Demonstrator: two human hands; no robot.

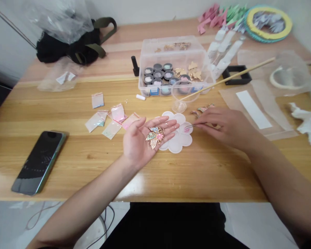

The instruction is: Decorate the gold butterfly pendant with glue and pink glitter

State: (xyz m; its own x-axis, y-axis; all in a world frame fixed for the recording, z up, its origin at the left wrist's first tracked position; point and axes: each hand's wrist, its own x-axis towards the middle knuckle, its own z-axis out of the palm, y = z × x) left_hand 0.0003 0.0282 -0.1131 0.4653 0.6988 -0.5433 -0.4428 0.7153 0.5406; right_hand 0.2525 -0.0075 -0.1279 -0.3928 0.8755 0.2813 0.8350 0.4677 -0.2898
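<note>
Lying on the open, upturned palm of the left hand (137,145), the jewelled gold ornament (155,137) shows leaf-like wings of pale blue and white and a pink flower. The fingers of this hand are extended and reach over the edge of the white flower-shaped palette (175,144). The right hand (223,126) grips thin tweezers (197,125) between thumb and fingers, their tips at the palette's right-hand well, which contains pink material (187,130). A second ornament (203,109) rests on the wooden table (93,173), just beyond the right hand. Behind the palette stands a clear cup (180,103) with a wooden stick (230,76) leaning in it, in front of an open plastic case (173,64) holding small round pots (158,74) and gold pieces (194,73).
</note>
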